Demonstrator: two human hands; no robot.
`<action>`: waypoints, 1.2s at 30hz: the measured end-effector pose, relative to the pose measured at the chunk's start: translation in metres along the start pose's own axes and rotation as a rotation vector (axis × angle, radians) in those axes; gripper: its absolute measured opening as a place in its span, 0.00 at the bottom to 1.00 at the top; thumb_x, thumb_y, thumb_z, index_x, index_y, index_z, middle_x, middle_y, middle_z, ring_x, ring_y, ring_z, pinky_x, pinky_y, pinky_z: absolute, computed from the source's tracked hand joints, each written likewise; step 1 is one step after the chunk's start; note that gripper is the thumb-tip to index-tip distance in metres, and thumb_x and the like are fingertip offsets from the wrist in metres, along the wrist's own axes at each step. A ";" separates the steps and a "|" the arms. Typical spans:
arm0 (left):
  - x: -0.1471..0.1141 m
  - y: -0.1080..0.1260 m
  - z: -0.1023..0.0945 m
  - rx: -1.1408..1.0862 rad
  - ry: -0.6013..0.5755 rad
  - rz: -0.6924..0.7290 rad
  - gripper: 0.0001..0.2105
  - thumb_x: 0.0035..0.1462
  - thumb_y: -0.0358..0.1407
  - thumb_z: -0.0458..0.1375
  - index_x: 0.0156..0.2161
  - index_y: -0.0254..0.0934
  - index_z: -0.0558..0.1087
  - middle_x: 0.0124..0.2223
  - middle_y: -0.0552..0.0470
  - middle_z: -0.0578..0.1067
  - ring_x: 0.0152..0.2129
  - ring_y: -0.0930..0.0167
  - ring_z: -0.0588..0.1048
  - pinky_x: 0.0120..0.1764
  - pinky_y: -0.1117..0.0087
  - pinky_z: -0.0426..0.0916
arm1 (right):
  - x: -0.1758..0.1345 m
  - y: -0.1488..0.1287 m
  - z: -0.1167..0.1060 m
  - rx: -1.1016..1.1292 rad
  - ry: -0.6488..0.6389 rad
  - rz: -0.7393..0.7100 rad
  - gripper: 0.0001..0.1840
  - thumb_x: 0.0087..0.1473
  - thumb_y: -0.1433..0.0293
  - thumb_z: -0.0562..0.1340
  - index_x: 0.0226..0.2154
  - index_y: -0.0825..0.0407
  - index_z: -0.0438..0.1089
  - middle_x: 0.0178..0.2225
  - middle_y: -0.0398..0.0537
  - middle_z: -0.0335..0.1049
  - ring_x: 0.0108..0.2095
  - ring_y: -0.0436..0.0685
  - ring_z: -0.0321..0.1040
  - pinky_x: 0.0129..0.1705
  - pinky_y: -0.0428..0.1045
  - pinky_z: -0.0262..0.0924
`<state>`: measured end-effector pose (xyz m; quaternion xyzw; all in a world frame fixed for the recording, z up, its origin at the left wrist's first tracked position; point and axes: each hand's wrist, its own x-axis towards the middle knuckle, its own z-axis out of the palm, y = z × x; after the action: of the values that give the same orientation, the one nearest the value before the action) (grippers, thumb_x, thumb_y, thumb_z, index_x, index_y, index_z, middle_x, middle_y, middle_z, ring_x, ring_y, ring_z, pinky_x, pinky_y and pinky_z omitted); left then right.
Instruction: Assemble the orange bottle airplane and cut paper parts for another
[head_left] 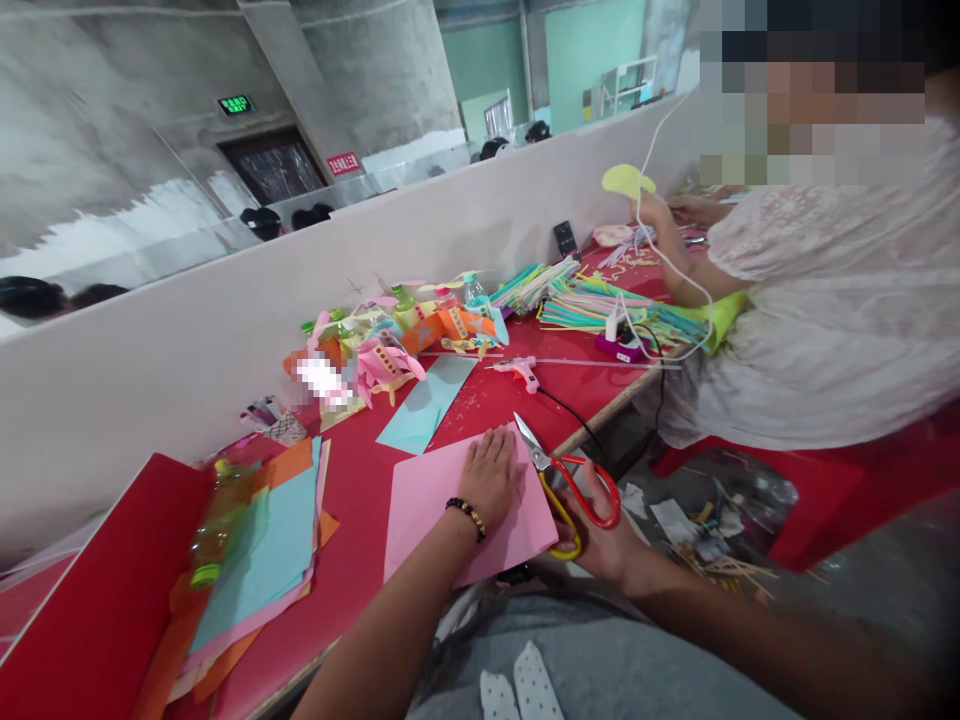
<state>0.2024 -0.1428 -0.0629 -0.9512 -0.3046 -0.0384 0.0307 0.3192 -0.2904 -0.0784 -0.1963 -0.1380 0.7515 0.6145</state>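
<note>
A pink sheet of paper lies at the front edge of the red table, one corner reaching past the edge. My left hand rests flat on it, fingers stretched out, with a beaded bracelet at the wrist. In my right hand is a pair of scissors with one red and one yellow handle loop. Their blades point up and away, beside the paper's right edge. Whether the blades touch the paper I cannot tell. Behind the pink sheet lie light blue paper pieces.
A pink glue gun with a black cord lies behind. Paper-decorated bottles, bundled coloured sticks and a pen holder line the partition. Stacked coloured paper and a bottle lie left. Another person sits right.
</note>
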 end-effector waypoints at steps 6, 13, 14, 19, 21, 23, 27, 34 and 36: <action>-0.001 0.001 -0.003 -0.023 -0.004 -0.006 0.28 0.67 0.46 0.34 0.66 0.34 0.51 0.68 0.47 0.54 0.65 0.63 0.50 0.63 0.53 0.50 | 0.005 -0.002 -0.004 0.004 0.011 0.022 0.42 0.45 0.31 0.41 0.25 0.51 0.65 0.15 0.37 0.49 0.18 0.47 0.43 0.22 0.45 0.41; -0.001 0.002 -0.005 -0.023 -0.016 -0.010 0.28 0.67 0.45 0.34 0.66 0.34 0.51 0.68 0.47 0.53 0.65 0.63 0.50 0.63 0.54 0.49 | 0.008 0.000 -0.010 -0.016 0.030 0.019 0.41 0.45 0.31 0.42 0.21 0.51 0.63 0.15 0.37 0.47 0.17 0.47 0.40 0.22 0.45 0.37; -0.001 0.002 -0.005 -0.023 -0.017 -0.010 0.28 0.67 0.45 0.34 0.66 0.34 0.52 0.68 0.47 0.53 0.65 0.63 0.50 0.63 0.54 0.49 | 0.008 0.000 -0.010 -0.011 0.033 0.018 0.41 0.45 0.31 0.42 0.22 0.51 0.63 0.15 0.37 0.47 0.17 0.46 0.39 0.22 0.45 0.37; -0.001 0.002 -0.004 -0.031 -0.008 -0.008 0.28 0.67 0.45 0.35 0.66 0.34 0.52 0.68 0.47 0.54 0.65 0.63 0.51 0.63 0.54 0.49 | 0.010 0.000 -0.010 -0.003 0.030 0.019 0.41 0.45 0.32 0.42 0.22 0.51 0.62 0.15 0.36 0.47 0.17 0.46 0.39 0.22 0.45 0.36; -0.001 0.001 -0.003 -0.034 -0.001 -0.009 0.28 0.67 0.45 0.34 0.66 0.34 0.52 0.68 0.47 0.54 0.65 0.63 0.51 0.63 0.54 0.49 | 0.010 0.000 -0.009 -0.004 0.036 0.019 0.40 0.45 0.31 0.43 0.23 0.51 0.62 0.15 0.36 0.48 0.17 0.46 0.39 0.21 0.45 0.36; -0.001 0.001 -0.003 -0.036 0.001 -0.010 0.28 0.67 0.46 0.34 0.66 0.33 0.52 0.68 0.47 0.54 0.65 0.62 0.51 0.63 0.54 0.49 | 0.010 -0.001 -0.008 -0.011 0.051 0.020 0.40 0.45 0.31 0.43 0.23 0.51 0.62 0.15 0.36 0.47 0.17 0.46 0.38 0.21 0.45 0.36; 0.000 0.000 -0.002 -0.038 -0.001 -0.006 0.28 0.67 0.46 0.34 0.66 0.33 0.52 0.68 0.48 0.53 0.65 0.62 0.50 0.63 0.54 0.49 | 0.013 0.000 -0.007 -0.014 0.065 0.009 0.39 0.46 0.32 0.44 0.22 0.50 0.62 0.15 0.35 0.47 0.17 0.46 0.36 0.21 0.45 0.35; -0.001 0.000 -0.001 -0.031 0.015 -0.015 0.28 0.67 0.45 0.35 0.66 0.33 0.53 0.68 0.47 0.54 0.65 0.62 0.51 0.64 0.54 0.49 | 0.016 0.004 -0.008 0.000 0.061 -0.036 0.37 0.47 0.33 0.47 0.22 0.50 0.61 0.15 0.35 0.46 0.17 0.46 0.36 0.21 0.44 0.37; -0.001 0.001 -0.002 -0.029 0.017 -0.011 0.28 0.67 0.45 0.35 0.66 0.34 0.53 0.67 0.47 0.54 0.65 0.62 0.51 0.63 0.55 0.49 | 0.015 0.004 -0.009 0.007 0.059 -0.036 0.37 0.47 0.34 0.46 0.22 0.50 0.61 0.14 0.35 0.46 0.17 0.46 0.36 0.21 0.44 0.37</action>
<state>0.2015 -0.1443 -0.0614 -0.9496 -0.3087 -0.0510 0.0191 0.3171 -0.2771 -0.0903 -0.2139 -0.1207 0.7345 0.6326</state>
